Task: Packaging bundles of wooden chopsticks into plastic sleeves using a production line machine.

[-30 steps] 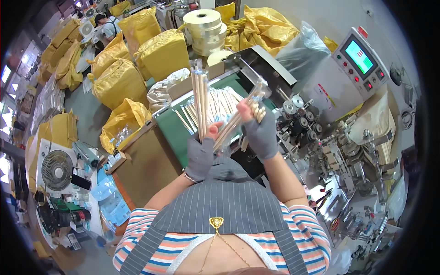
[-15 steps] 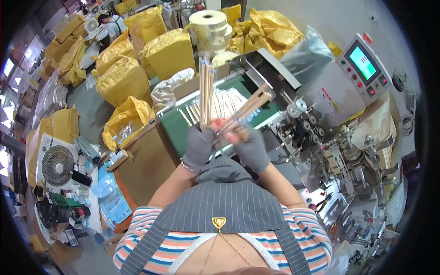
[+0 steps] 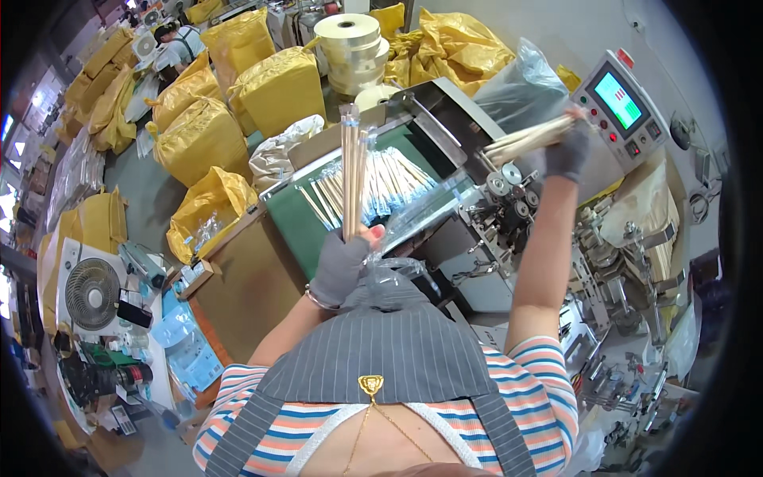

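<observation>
My left hand [image 3: 340, 269], in a grey fingerless glove, is closed round an upright bundle of wooden chopsticks [image 3: 351, 179] with clear film showing at their tops. My right hand [image 3: 568, 151], gloved alike, is raised far to the right by the control panel and grips a second bundle of chopsticks [image 3: 524, 141], which points left and is slightly blurred. Beyond my left hand, many wrapped chopsticks [image 3: 397, 179] lie in a row on a green belt [image 3: 298, 226]. Crumpled clear film [image 3: 397, 270] hangs beside my left hand, against my apron.
A machine with rollers [image 3: 509, 187] and a lit control panel [image 3: 620, 103] stands at right. Film rolls [image 3: 347, 48] are stacked behind the belt. Yellow sacks [image 3: 203, 143] fill the far left, where another person [image 3: 181, 44] is. A fan [image 3: 91, 294] stands at left.
My right hand has swung up and right with its chopsticks, away from my left hand. The left hand stays near the belt, still holding its bundle. Clear film now shows beside it.
</observation>
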`<state>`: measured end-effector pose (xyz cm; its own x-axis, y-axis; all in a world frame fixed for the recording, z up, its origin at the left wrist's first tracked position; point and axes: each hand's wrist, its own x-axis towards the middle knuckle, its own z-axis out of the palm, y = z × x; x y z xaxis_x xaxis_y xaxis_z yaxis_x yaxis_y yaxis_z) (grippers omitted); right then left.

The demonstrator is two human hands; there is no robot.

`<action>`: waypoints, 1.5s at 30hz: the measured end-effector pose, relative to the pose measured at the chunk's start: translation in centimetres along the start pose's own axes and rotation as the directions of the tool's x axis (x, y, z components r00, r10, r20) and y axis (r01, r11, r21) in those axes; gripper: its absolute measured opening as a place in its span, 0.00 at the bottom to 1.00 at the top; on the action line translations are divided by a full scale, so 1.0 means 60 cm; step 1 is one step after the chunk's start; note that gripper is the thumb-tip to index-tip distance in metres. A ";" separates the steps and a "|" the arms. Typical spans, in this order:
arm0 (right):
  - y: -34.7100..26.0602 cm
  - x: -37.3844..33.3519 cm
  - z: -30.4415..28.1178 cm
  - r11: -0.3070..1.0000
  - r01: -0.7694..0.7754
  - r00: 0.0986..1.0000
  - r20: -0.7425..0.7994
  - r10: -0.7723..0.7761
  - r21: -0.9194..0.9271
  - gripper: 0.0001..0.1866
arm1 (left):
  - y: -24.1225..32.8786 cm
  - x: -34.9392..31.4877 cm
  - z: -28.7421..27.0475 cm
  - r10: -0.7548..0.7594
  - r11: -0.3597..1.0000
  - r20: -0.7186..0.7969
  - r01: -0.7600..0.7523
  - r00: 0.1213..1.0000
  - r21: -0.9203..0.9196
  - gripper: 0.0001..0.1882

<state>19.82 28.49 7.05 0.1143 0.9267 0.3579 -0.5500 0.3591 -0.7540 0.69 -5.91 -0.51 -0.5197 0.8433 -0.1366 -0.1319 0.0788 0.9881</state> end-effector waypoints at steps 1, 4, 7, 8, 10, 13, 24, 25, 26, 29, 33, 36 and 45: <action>-0.014 0.039 -0.037 0.977 -0.154 0.988 0.031 0.151 0.146 0.10 | -0.001 0.000 -0.005 -0.030 0.995 0.042 0.034 0.999 -0.093 0.15; -0.038 -0.010 0.012 0.948 -0.259 0.945 -0.153 0.288 0.182 0.11 | -0.008 -0.001 0.001 -0.007 0.974 0.044 0.017 0.999 -0.228 0.15; 0.043 0.006 -0.079 0.885 -0.465 0.822 0.388 0.417 0.033 0.16 | 0.014 0.001 0.021 -0.009 0.981 0.142 0.036 0.990 -0.189 0.15; 0.027 -0.101 0.021 0.851 -0.524 0.768 0.424 0.479 -0.012 0.22 | 0.017 0.002 0.018 -0.077 0.988 0.185 0.100 0.980 -0.120 0.15; 0.006 -0.203 0.091 0.757 -0.606 0.558 0.547 0.624 -0.245 0.23 | 0.015 0.009 0.029 -0.094 0.974 0.222 0.136 0.971 -0.179 0.17; -0.021 -0.301 0.155 0.745 -0.437 0.504 0.549 0.666 -0.503 0.13 | 0.002 0.005 0.042 -0.003 1.000 0.222 0.006 0.975 -0.014 0.25; 0.003 -0.433 0.112 0.752 -0.090 0.513 0.616 0.597 -0.654 0.10 | -0.042 -0.001 0.019 -0.036 0.939 0.121 0.075 0.992 -0.335 0.34; -0.003 -0.442 0.110 0.684 -0.134 0.477 0.558 0.679 -0.718 0.10 | -0.052 0.001 0.023 -0.014 0.895 0.110 0.062 0.994 -0.441 0.31; -0.001 -0.438 0.109 0.686 -0.134 0.479 0.559 0.677 -0.716 0.10 | -0.057 0.006 0.017 -0.012 0.896 0.110 0.060 0.994 -0.439 0.31; 0.018 -0.423 0.080 0.708 -0.011 0.451 0.628 0.634 -0.706 0.16 | 0.006 0.011 0.019 0.051 0.936 0.114 -0.008 0.992 -0.351 0.25; -0.012 -0.324 0.077 0.804 -0.561 0.645 0.504 0.575 -0.200 0.25 | 0.034 0.000 0.027 -0.018 0.995 0.281 0.046 0.960 -0.093 0.25; -0.044 -0.292 0.116 0.714 -0.595 0.484 0.545 0.685 -0.370 0.18 | 0.015 -0.003 0.045 0.012 0.996 0.381 0.022 0.925 -0.087 0.25; -0.086 -0.073 -0.051 0.958 -0.283 0.955 0.114 0.275 0.053 0.10 | 0.009 -0.012 0.075 -0.086 0.994 0.526 0.039 0.846 0.100 0.22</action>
<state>24.69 22.94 7.67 -0.1366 0.9709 0.1968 -0.6032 0.0760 -0.7939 4.79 -4.07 0.43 0.0160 0.9864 -0.1635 -0.0674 0.1642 0.9841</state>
